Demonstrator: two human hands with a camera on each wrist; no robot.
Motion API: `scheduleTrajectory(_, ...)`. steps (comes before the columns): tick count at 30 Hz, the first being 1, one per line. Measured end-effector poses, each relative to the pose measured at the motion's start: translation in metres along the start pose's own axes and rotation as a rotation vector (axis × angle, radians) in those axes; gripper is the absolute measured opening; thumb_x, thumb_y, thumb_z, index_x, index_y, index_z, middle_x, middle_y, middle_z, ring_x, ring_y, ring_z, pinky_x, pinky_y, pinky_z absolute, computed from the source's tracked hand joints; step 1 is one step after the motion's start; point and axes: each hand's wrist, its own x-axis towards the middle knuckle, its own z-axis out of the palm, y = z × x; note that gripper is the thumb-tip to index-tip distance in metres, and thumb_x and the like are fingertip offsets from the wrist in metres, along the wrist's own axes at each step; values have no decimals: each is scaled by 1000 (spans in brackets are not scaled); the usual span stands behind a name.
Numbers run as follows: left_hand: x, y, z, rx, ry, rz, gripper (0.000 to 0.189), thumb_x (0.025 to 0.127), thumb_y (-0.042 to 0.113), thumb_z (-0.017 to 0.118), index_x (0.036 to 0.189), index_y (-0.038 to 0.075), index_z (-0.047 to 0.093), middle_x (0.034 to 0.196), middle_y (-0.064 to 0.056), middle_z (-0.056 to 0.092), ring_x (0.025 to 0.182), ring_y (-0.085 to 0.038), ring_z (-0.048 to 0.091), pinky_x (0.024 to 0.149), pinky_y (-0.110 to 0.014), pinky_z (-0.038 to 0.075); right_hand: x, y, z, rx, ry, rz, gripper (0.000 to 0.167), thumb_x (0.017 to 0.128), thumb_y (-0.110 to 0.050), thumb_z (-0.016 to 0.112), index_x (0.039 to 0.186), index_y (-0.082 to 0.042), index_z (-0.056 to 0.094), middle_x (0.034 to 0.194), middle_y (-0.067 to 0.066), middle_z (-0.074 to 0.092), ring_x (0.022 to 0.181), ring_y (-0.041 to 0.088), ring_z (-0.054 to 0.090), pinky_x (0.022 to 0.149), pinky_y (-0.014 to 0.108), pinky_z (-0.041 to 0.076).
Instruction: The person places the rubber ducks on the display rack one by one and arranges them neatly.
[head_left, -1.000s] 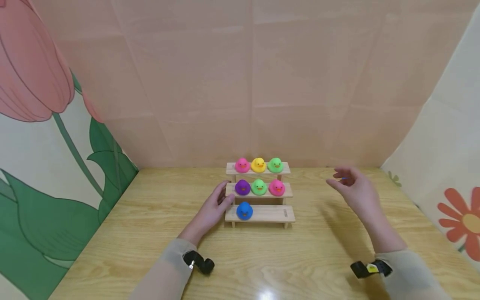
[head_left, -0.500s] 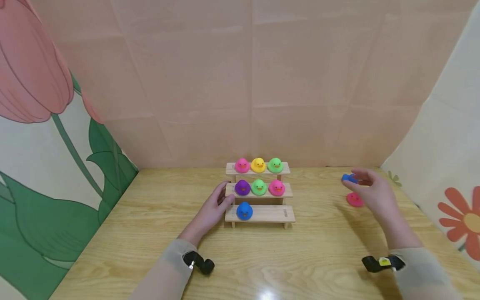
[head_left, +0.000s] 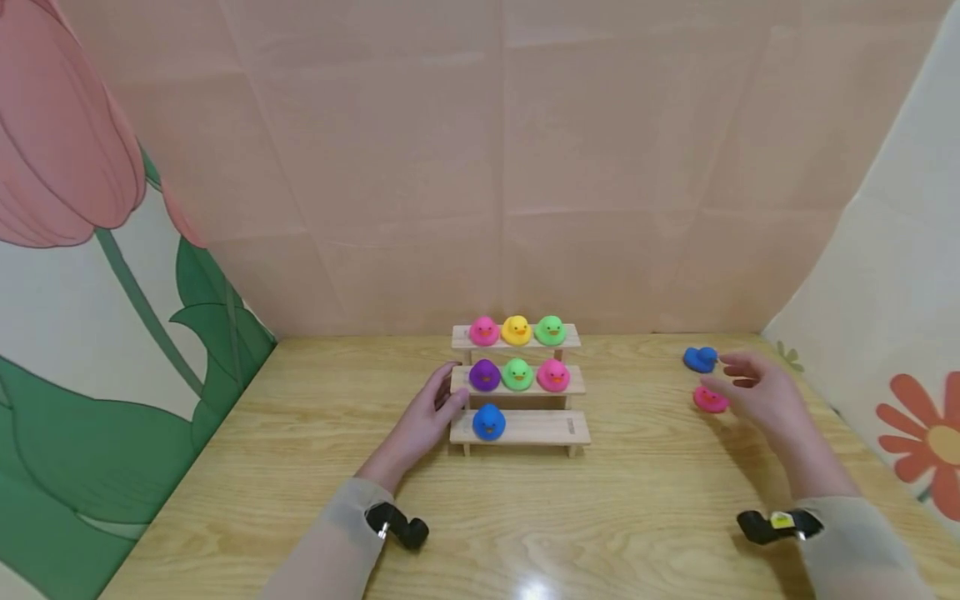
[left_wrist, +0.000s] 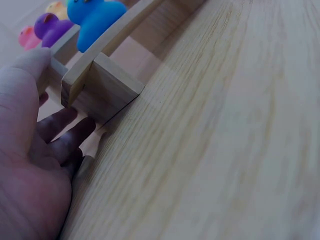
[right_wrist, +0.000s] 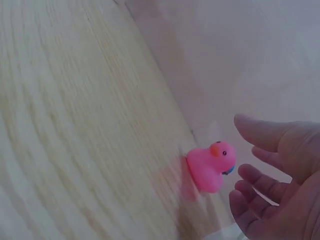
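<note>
A three-tier wooden display stand point(head_left: 536, 427) holds rubber ducks. My left hand point(head_left: 417, 422) grips the left end of its middle tier, thumb in front; some fingertips are hidden behind. On the top tier sit a pink duck point(head_left: 484, 331), a yellow duck point(head_left: 517, 331) and a green duck point(head_left: 551, 331). The middle tier bears a purple duck point(head_left: 484, 375), a green duck point(head_left: 517, 374) and a pink duck point(head_left: 554, 375). At the bottom left is a blue duck point(head_left: 489, 422). My right hand point(head_left: 765, 398), fingers apart and holding nothing, hovers beside a loose pink duck point(right_wrist: 210, 167).
Just behind the loose pink duck, another blue duck point(head_left: 701, 359) stands on the wooden table point(head_left: 480, 517). A pink backdrop point(head_left: 495, 167) rises at the table's back edge, with flower-printed panels point(head_left: 892, 283) on both sides.
My right hand has moved right and slightly down, uncovering the loose blue and pink ducks on the table. My left hand and the stand have stayed put.
</note>
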Motion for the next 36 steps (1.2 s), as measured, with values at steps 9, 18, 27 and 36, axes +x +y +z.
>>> scheduleTrajectory(9, 1, -1, 1, -4, 7, -9, 68, 113, 53, 60, 173, 30, 36, 178, -14, 32, 163, -35, 33, 134, -50, 28, 2, 16, 0, 22, -144, 72, 96, 105, -46, 78, 169, 6, 30, 163, 40, 40, 145, 61, 43, 84, 19, 46)
scheduleTrajectory(18, 3, -4, 1, -26, 10, 4, 68, 113, 51, 62, 172, 29, 37, 178, -15, 32, 163, -38, 32, 134, -53, 26, 4, 26, 7, 1, -158, 85, 95, 106, -47, 76, 168, 7, 30, 155, 44, 46, 140, 59, 46, 103, 53, 48)
scheduleTrajectory(27, 3, -3, 1, -11, 4, -2, 69, 112, 54, 61, 172, 29, 37, 179, -16, 31, 163, -39, 32, 134, -52, 28, 2, 33, 11, -56, -142, 32, 89, 103, -42, 81, 163, 9, 39, 140, 36, 58, 121, 42, 56, 83, 21, 45)
scheduleTrajectory(36, 0, 1, 0, 2, -5, -7, 74, 112, 58, 59, 174, 28, 34, 178, -12, 35, 162, -34, 34, 133, -50, 29, 0, 32, 11, -90, -124, -30, 77, 101, -30, 85, 155, 11, 49, 132, 32, 64, 109, 28, 59, 78, 13, 46)
